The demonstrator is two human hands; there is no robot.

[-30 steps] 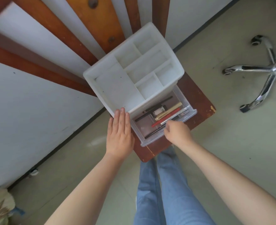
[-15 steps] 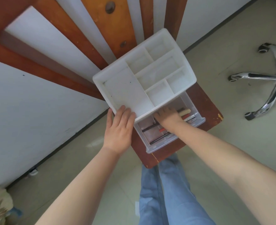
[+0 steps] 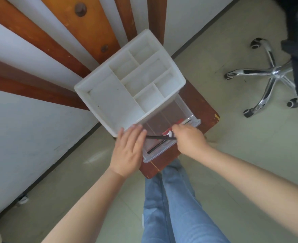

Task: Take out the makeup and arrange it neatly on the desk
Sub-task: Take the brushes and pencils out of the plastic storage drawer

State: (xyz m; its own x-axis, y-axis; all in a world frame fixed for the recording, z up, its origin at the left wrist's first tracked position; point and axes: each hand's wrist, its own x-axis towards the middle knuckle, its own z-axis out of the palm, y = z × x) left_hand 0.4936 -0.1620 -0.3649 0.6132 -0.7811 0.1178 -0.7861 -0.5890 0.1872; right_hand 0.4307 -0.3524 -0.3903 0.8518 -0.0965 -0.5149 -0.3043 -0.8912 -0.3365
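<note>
Evidently the right hand (image 3: 188,139) clutches light, stiff, slippery makeup sticks (image 3: 162,137) mid-length above the drawer (image 3: 162,151), while the left hand (image 3: 129,151), fingers straight, steadies the organizer (image 3: 109,102).

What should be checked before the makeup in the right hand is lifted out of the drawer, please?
1. Right hand grips a bundle of makeup: ok.
2. Every piece is firmly held: cannot tell, the picture is blurred.
3. Left hand rests flat on the white organizer, steadying it: ok.
4. Clear drawer is pulled out: ok.
5. Drawer is emptied: not ok, a black pencil lies inside.
6. Bare desk right of the organizer for arranging: ok.
</note>
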